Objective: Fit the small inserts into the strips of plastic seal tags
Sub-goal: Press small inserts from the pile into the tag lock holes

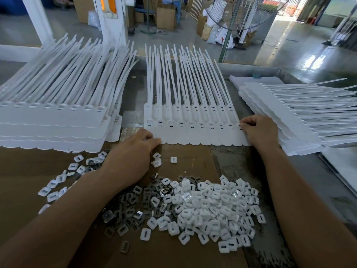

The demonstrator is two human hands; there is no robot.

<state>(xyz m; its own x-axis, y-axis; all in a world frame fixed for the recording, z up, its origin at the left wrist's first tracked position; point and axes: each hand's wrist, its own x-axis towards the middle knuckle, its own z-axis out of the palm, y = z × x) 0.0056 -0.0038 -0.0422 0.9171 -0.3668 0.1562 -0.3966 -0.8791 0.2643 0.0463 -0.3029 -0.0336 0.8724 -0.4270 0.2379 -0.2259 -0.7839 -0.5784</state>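
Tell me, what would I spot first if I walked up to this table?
Probably the big heap of small inserts, white and silvery, spilled across the cardboard nearest the camera. Just behind it lies one strip of seal tags, its long tails pointing away, with the left hand holding one end and the right hand the other. Stacks of strips rise at both sides.

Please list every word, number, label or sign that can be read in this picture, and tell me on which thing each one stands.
No readable text anywhere in this view.
White sack at the back: a red mark, too blurred to read.
Cardboard boxes: no print that can be made out.
Seal tag strips and inserts: no print visible.
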